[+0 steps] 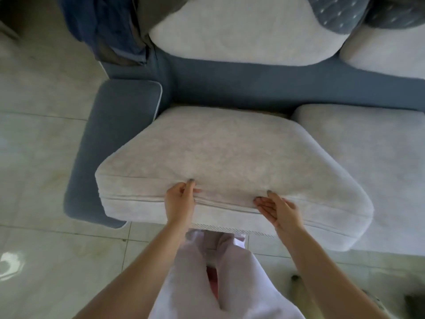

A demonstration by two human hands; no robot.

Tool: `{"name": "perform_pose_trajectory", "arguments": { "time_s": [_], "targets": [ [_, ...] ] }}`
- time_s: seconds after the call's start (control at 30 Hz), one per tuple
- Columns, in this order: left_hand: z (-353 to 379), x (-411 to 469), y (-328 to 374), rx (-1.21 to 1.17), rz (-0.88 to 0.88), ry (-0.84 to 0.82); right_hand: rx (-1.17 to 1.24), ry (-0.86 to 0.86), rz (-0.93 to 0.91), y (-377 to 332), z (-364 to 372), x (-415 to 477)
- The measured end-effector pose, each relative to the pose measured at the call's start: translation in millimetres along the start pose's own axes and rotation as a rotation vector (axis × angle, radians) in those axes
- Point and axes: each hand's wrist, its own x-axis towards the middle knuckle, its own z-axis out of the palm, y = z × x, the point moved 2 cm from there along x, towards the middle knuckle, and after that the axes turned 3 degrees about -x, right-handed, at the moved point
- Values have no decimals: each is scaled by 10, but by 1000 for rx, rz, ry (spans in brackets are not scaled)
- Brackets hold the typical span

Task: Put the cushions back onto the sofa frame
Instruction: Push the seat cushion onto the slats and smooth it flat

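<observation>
**Pale tiled floor (46, 134), and a seat cushion (218, 153) lying crooked on the sofa frame (241, 88)**

The floor is glossy, light tile, with a bright glare at the lower left. The blue-grey sofa frame stands on it, and its padded armrest (108, 153) runs down the left side towards me.

The light grey seat cushion lies on the left-hand seat, turned askew. Its far edge is close to the bare blue strip of the frame. Its near left corner overlaps the armrest, and its front edge juts out past the front of the sofa. A zip seam (138, 200) runs along the front face.

The person stands right at that front edge in a white garment (207, 284), both bare arms reaching forward. The left hand (180, 200) pinches the upper front edge of the cushion, with the thumb pressed into the top and the fingers curled against the front face. The right hand (279, 209) is spread flat, with straight fingers lying along the front face and the thumb resting on the top edge. It touches the cushion rather than clasping it.

A neighbouring seat cushion (368, 146) lies just beside it on the right, square in its place. Behind the bare strip a back cushion (241, 31) sits in the frame, with a second back cushion (388, 58) to its right. A dark patterned pillow (345, 12) rests at the top right, and a dark blue cloth (110, 24) hangs over the frame's upper left corner.
</observation>
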Motion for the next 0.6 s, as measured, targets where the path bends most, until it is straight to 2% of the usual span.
{"name": "perform_pose_trajectory", "arguments": {
  "time_s": [0.27,0.43,0.6],
  "targets": [
    [-231,-476,574,84,66,-45,-119,3,-100,-477,-104,-604],
    [-335,-781,422,122,-30,-78,-251,-5,-41,-399,-293,-731],
    [-462,-924,233,115,-134,-38,-273,9,-9,-150,-408,-815]
  ]
}}
